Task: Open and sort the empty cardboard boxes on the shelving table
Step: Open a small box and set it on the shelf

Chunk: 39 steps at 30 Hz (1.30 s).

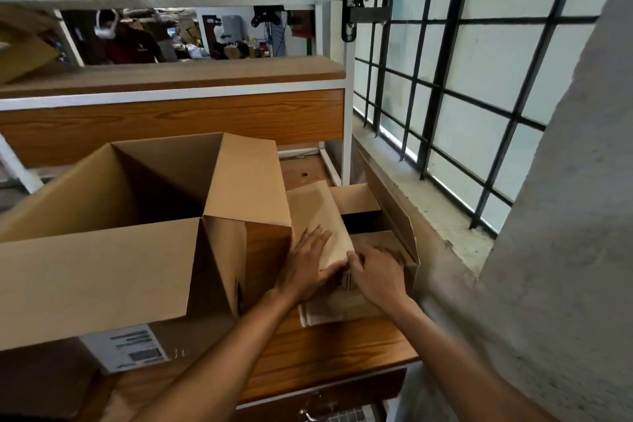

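The left hand (pixel 305 265) is pressing flat on one flap of the small box (pixel 342 310), the right hand (pixel 376 276) is gripping the neighbouring flap (opening step, seemingly), and folding both outward is probably coming next.

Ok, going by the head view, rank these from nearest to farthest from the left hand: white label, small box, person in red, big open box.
1. Small box: under the left hand, touching it.
2. Big open box: just to the hand's left.
3. White label: lower left, on the big box's front.
4. Person in red: far back, behind the shelving.
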Tool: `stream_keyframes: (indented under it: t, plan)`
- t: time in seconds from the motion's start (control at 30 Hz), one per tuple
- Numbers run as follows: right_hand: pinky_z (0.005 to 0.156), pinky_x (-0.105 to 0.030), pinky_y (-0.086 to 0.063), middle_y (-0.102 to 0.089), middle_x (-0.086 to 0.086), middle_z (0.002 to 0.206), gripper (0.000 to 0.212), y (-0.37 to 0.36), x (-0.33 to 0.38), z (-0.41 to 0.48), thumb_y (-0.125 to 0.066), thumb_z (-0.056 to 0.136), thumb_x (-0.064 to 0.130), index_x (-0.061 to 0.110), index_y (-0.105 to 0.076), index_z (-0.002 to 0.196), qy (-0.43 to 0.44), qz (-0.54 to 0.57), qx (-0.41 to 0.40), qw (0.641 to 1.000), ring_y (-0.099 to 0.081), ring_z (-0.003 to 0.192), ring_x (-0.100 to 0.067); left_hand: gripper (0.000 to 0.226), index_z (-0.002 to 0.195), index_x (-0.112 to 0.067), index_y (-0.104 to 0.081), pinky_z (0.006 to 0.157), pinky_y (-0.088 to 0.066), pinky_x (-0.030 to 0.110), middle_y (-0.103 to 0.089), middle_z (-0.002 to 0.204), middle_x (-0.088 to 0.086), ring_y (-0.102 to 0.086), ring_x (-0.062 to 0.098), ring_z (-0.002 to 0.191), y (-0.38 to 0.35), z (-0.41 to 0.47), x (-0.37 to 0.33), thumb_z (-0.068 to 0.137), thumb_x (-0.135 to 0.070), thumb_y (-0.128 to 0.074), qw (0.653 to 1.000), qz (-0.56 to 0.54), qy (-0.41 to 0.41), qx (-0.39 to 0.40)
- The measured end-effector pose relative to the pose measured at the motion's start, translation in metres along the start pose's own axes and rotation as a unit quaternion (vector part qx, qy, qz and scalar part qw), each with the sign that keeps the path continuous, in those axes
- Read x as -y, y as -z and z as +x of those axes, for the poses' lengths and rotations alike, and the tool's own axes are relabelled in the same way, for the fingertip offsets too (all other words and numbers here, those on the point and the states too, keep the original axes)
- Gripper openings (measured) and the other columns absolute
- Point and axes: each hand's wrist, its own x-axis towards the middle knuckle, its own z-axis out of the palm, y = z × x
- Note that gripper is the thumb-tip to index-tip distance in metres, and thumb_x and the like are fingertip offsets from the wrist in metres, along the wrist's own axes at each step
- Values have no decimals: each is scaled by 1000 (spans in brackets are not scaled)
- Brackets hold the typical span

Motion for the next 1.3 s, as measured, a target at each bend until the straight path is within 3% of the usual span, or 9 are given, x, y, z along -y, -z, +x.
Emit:
stream_keyframes:
  t: [0.17, 0.3, 0.4, 0.53, 0.67, 0.8, 0.93, 1.1, 1.3]
  plan:
    - [73, -24, -55, -67, 18, 95, 25, 7, 36, 4, -47, 103, 29, 25, -61, 123, 75, 252, -2, 965, -65, 85, 4, 55, 150, -50, -11, 120, -17, 40, -9, 165, -11, -9, 8, 151, 20, -7, -13, 98, -60, -26, 976, -211, -21, -49]
    - [85, -25, -53, -66, 11, 109, 28, -7, 56, -2, -45, 103, 27, 21, -58, 127, 130, 303, 62, 942, -63, 100, -3, 46, 138, -20, -54, 121, -13, 28, -39, 154, -1, -22, 7, 148, 65, 1, -16, 100, -36, -32, 981, -126, -122, -78]
    - [89, -38, -48, -67, -8, 115, 45, -28, 57, 2, -40, 91, 39, 12, -63, 119, 170, 175, 82, 966, -59, 107, -23, 32, 94, -19, -66, 103, -44, 38, -70, 103, 8, -63, 24, 107, 102, 11, -28, 96, -37, -38, 995, 60, -74, -20]
    - [97, -43, -44, -63, 0, 128, 53, -59, 49, 8, -46, 84, 52, 28, -58, 129, 275, -94, 96, 952, -55, 117, -32, 26, 112, -13, -59, 85, -51, 39, -66, 112, 15, -63, 35, 102, 94, 9, -14, 94, -29, -47, 961, 236, 95, 108]
    - [99, -46, -44, -64, -6, 124, 57, -57, 51, 3, -46, 76, 48, 22, -61, 124, 273, -110, 112, 949, -53, 117, -32, 36, 125, -11, -59, 96, -47, 36, -61, 130, 15, -58, 32, 117, 59, -1, 21, 98, -33, -50, 973, 7, 212, 89]
    - [90, -32, -49, -67, 2, 109, 38, -44, 39, 6, -47, 84, 38, 24, -64, 115, 223, 24, 103, 969, -60, 103, -19, 58, 145, -7, -39, 103, -40, 35, -48, 145, 15, -48, 29, 129, 35, -1, 26, 98, -38, -54, 902, -255, 345, 47]
    - [108, -39, -39, -66, 6, 122, 43, -45, 17, 2, -32, 96, 45, 28, -65, 118, 208, -60, 34, 976, -56, 118, -14, 64, 154, -7, -22, 107, -36, 35, -37, 154, 17, -39, 32, 138, 18, 9, 22, 100, -26, -51, 864, -321, 387, 37]
    - [96, -40, -44, -66, 3, 111, 37, -35, 22, 5, -37, 91, 41, 24, -66, 108, 203, -70, 47, 976, -57, 112, -20, 62, 149, -6, -31, 111, -36, 41, -39, 150, 21, -40, 36, 137, 17, 27, 16, 90, -7, -50, 953, -103, 283, 24]
    - [113, -38, -33, -50, -6, 146, 28, 6, -1, 25, -49, 93, 30, 17, -67, 110, 145, -90, -32, 985, -31, 145, -23, 49, 145, -18, -40, 116, -25, 50, -44, 151, 6, -29, 29, 146, 15, 42, -21, 101, -40, -34, 985, 143, 76, 56]
